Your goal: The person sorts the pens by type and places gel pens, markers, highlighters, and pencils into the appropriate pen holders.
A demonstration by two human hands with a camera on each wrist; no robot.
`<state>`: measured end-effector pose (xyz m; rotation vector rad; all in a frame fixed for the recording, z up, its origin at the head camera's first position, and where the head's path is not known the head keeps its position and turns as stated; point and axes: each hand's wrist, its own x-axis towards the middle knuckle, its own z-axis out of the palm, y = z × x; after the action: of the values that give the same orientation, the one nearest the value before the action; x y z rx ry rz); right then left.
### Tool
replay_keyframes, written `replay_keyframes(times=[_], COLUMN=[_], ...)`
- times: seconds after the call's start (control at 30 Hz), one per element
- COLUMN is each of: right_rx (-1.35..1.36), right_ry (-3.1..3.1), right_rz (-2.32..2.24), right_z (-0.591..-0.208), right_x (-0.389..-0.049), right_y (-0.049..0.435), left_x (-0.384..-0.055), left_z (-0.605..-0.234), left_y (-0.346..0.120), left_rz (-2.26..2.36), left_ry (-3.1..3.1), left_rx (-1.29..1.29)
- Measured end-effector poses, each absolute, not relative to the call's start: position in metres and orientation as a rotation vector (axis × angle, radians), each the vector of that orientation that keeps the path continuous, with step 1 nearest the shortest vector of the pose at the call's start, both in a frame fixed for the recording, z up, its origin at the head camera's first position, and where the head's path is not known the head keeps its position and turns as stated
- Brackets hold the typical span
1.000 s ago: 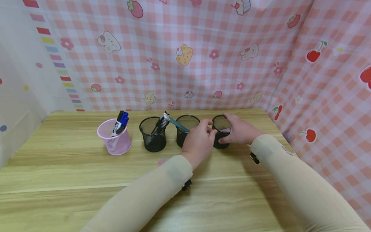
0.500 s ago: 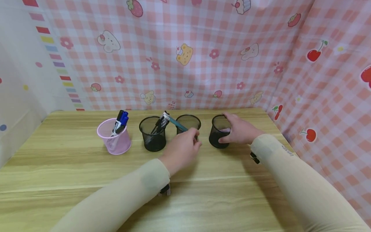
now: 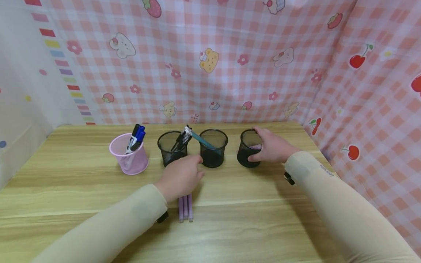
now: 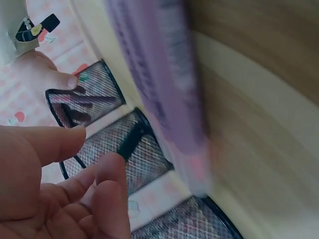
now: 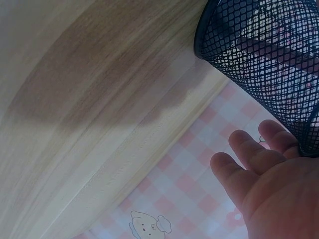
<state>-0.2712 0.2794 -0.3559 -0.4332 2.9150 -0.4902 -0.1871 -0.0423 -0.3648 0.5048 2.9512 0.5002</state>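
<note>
My left hand [image 3: 181, 177] hovers above several purple pens [image 3: 185, 208] lying side by side on the table. Its fingers are loosely bent, with thumb and forefinger apart and nothing between them in the left wrist view. The pens' far ends are hidden under the hand in the head view. My right hand [image 3: 274, 146] grips the far-right black mesh pen cup [image 3: 246, 157], thumb in front and fingers round the back. A slim purple pen [image 5: 279, 56] leans inside this upright cup.
A middle black mesh cup [image 3: 213, 160] holds a teal pen [image 3: 204, 141]. Left of it, another black mesh cup [image 3: 166, 151] holds black and white-tipped pens [image 3: 181, 140]. A pink cup [image 3: 135, 166] with markers [image 3: 135, 139] stands farthest left. A checked cloth [image 3: 190, 87] hangs behind.
My left hand has moved left and toward me, away from the right cup and over the purple pens. The right cup shifted slightly left at first; my right hand has kept its hold.
</note>
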Motion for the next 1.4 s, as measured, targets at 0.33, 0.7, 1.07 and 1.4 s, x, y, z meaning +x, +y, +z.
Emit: replay_keyframes(times=[0.33,0.7,1.07,1.4], right_rx=[-0.45,-0.421,-0.426,-0.405], right_ry=[2.918,2.911,2.913,2.904], right_rz=[-0.488,-0.48,-0.487,-0.504], right_z=[-0.356,-0.354,-0.355,-0.355], right_x=[-0.272,-0.271,-0.269,-0.27], right_y=[0.28,0.278,0.278,0.277], left_x=[-0.185,-0.18,-0.175,-0.175], left_z=[-0.369,-0.375,-0.376,-0.375], left_y=[-0.072,-0.098,-0.103,-0.102], left_rz=[0.326,0.299,0.243,0.287], left_ry=[2.921,2.87,2.825,2.813], left_rx=[0.512,0.553,0.582,0.566])
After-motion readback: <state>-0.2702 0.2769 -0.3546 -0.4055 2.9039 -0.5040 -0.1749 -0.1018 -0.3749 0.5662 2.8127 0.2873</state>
